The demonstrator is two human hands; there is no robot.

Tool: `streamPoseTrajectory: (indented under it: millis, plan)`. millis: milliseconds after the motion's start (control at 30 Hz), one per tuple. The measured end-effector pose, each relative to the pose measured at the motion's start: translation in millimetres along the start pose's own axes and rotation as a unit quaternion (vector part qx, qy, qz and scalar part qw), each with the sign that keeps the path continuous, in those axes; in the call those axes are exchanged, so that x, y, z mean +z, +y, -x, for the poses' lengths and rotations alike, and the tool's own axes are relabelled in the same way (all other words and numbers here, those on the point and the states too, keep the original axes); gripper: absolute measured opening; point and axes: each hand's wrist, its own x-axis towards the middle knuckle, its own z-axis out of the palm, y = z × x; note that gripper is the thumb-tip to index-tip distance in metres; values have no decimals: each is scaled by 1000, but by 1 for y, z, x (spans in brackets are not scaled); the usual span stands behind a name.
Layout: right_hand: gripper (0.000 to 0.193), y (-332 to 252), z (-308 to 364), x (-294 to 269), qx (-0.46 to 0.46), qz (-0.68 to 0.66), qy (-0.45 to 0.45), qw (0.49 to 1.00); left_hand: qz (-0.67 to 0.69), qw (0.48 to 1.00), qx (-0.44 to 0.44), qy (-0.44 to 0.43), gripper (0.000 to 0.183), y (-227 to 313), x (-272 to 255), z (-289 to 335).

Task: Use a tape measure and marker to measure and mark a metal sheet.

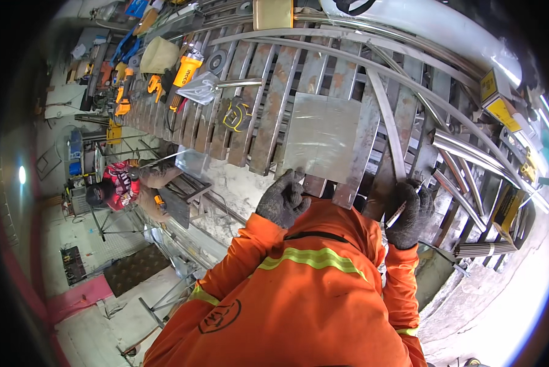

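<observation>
A cluttered workshop spreads around the wearer, its pale floor (103,330) stretching off to the left. Across the upper part runs a long bench (277,101) of rusty, parallel metal slats with gaps between them. On the floor side, another person (123,183) in a red patterned top is low down, well apart from the bench. A long curved metal strip (360,59) sweeps over the slats, with a straight flat bar (386,119) below it. The square grey metal sheet (322,137) lies flat mid-bench, in front of the wearer. A yellow grinder (187,70) lies farther left. Both hands wear dark gloves below orange sleeves. The left hand (285,199) is loosely curled by the sheet's near left corner; whether it grips anything, I cannot tell. The right hand (411,214), near the bar's lower end, is closed around a slim pale tool (396,215), tilted.
</observation>
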Motion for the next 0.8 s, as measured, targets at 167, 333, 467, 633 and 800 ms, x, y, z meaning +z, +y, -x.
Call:
streamPoseTrajectory:
  millis: [167, 333, 467, 633, 800]
  plan:
    - [29, 1, -2, 1, -21, 8, 8, 1000, 4, 995, 66, 76, 14, -17, 11, -15]
    - [27, 2, 2, 4, -25, 13, 7, 1000, -146, 951, 257, 85, 15, 1, 10, -29]
    - [26, -2, -2, 3, -42, 31, 11, 999, -79, 932, 335, 111, 28, 22, 24, -35]
    - [24, 5, 0, 11, -70, 31, 40, 996, -206, 866, 451, 66, 31, 65, -30, -92]
    - [28, 7, 2, 4, -76, 42, 20, 996, -395, 856, 332, 28, 25, 90, -23, -92]
